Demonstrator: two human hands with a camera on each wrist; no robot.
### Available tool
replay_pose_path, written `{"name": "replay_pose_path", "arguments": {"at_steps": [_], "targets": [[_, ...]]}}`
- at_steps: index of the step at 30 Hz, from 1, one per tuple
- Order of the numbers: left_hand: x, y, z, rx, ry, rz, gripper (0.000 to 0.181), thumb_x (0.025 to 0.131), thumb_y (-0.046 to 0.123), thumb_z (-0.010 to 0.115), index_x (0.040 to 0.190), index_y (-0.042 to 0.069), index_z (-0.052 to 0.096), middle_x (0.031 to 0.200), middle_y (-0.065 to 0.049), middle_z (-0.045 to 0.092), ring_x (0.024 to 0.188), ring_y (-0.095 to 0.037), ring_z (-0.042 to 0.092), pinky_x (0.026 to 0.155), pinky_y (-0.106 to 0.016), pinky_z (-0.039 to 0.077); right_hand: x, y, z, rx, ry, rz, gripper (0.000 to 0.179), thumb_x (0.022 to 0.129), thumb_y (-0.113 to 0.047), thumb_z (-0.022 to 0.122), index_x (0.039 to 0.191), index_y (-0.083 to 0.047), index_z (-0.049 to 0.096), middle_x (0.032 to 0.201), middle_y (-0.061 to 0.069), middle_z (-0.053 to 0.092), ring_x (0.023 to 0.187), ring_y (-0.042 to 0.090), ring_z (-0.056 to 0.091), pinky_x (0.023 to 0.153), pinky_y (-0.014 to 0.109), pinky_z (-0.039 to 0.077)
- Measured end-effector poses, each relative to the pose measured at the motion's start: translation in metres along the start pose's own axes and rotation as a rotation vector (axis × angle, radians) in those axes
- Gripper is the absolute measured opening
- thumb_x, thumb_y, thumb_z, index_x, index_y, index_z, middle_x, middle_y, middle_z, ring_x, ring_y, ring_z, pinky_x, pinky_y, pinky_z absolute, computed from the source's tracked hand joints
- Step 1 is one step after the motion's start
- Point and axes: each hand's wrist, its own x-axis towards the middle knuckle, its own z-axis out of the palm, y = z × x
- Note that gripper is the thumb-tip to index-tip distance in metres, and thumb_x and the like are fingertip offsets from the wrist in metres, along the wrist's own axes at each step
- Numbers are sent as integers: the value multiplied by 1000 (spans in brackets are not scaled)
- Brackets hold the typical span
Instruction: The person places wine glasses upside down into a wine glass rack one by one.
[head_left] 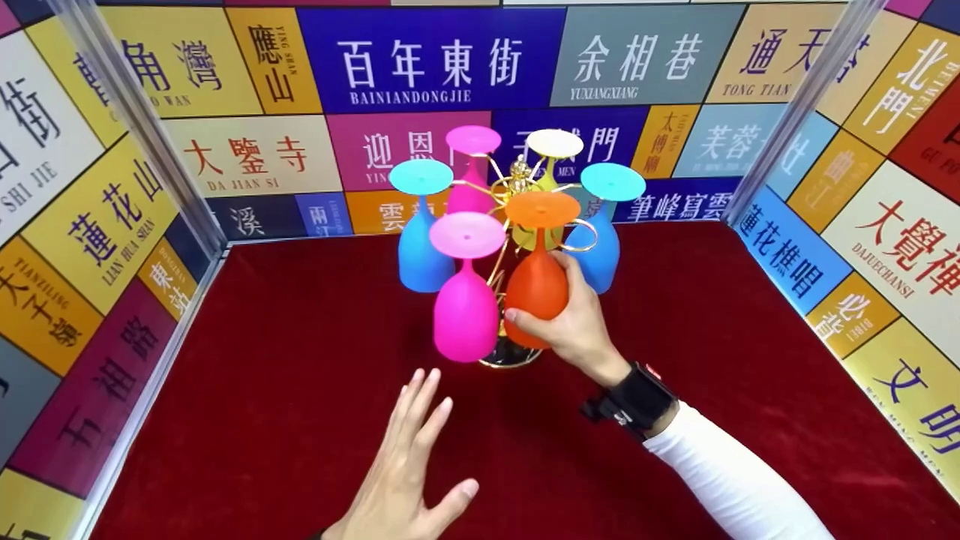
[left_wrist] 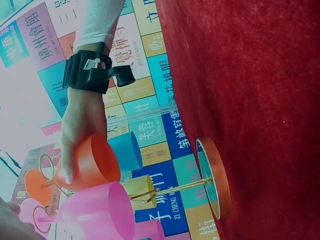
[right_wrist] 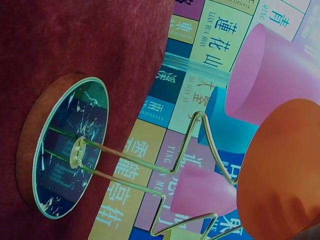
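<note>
An orange plastic goblet (head_left: 534, 281) hangs upside down at the front of a gold wire glass rack (head_left: 519, 174). My right hand (head_left: 581, 319) grips its bowl from the right side, thumb across the front. Left of it hangs a pink goblet (head_left: 465, 311), also inverted. Below that pink goblet, my left hand (head_left: 409, 457) is held over the cloth with fingers extended and thumb spread, holding nothing. In the right wrist view the orange bowl (right_wrist: 282, 165) fills the right side, and the rack's round mirrored base (right_wrist: 65, 150) stands on the cloth.
Around the rack hang a blue goblet (head_left: 425, 251) on the left, another blue goblet (head_left: 609, 247) on the right, and a yellow goblet (head_left: 555, 142) and a second pink goblet (head_left: 472, 140) behind. Dark red cloth (head_left: 285, 390) covers the table. Sign-printed walls (head_left: 431, 56) enclose it.
</note>
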Motion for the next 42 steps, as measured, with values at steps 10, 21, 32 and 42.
{"name": "replay_pose_path", "arguments": {"at_steps": [10, 21, 32, 42], "targets": [[-3, -1, 3, 13, -14, -19, 76, 91, 45, 63, 146, -1, 40, 154, -30, 32, 146, -47, 25, 125, -44, 6, 5, 6, -4, -40, 35, -24, 87, 68, -34, 89, 138, -16, 41, 122, 7, 61, 103, 23, 64, 84, 42, 58], [-4, -2, 5, 19, -25, -21, 75, 91, 45, 63, 146, -1, 40, 155, -28, 30, 145, -48, 25, 126, -42, 6, 3, 15, -13, -3, 94, -49, 86, 68, -32, 89, 139, -16, 42, 127, 4, 60, 104, 21, 64, 85, 42, 58], [-2, -3, 6, 18, -39, -36, 75, 92, 45, 61, 147, 0, 39, 157, -26, 29, 147, -45, 23, 126, -40, 4, -5, 20, -25, 15, 162, -49, 85, 68, -17, 89, 138, -9, 42, 128, 10, 59, 104, 24, 63, 86, 42, 56], [-2, -3, 7, 11, -34, -29, 75, 92, 45, 61, 147, -1, 39, 154, -29, 31, 146, -46, 25, 126, -40, 5, -14, 31, -26, 9, 207, -113, 84, 65, -22, 91, 135, -10, 45, 122, 5, 62, 99, 20, 64, 82, 37, 57]]}}
